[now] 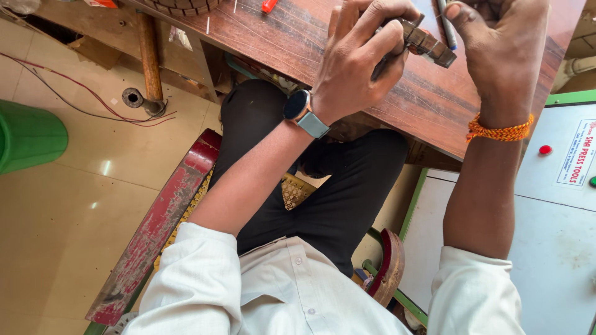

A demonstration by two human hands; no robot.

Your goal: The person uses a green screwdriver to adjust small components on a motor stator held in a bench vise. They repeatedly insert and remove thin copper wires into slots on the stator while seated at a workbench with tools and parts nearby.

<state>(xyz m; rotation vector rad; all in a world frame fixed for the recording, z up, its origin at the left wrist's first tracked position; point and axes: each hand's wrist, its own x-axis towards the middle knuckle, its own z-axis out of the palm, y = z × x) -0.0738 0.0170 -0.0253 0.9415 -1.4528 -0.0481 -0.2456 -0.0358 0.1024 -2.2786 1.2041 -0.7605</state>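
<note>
Dark reddish wood with a streaked grain makes up the counter (428,102) at the top of the view, above a floor (74,205) of glossy cream tiles. Over that counter a small metal block (428,42), grey, angular and stepped, sits between both hands. The left hand (360,59) has its grip pressed together around the block's near end, fingers curled over it and a thin dark rod beneath them. The right hand (500,49) is closed into a fist just beside the block's far end; whether its grip actually pinches the block cannot be told. A pen (447,25) with a blue tip lies on the wood behind them.

A smooth round watch (298,107) on a pale grey strap wraps the left wrist, and a braided orange thread (500,131) circles the right. To the right stands a pale grey machine panel (552,211) edged in green, bearing a round red button (545,149) and a white rectangular label (577,161) with red lettering. A green plastic bucket (28,139) sits at the far left, and worn red-painted chair arms (161,223) flank the black trousers.
</note>
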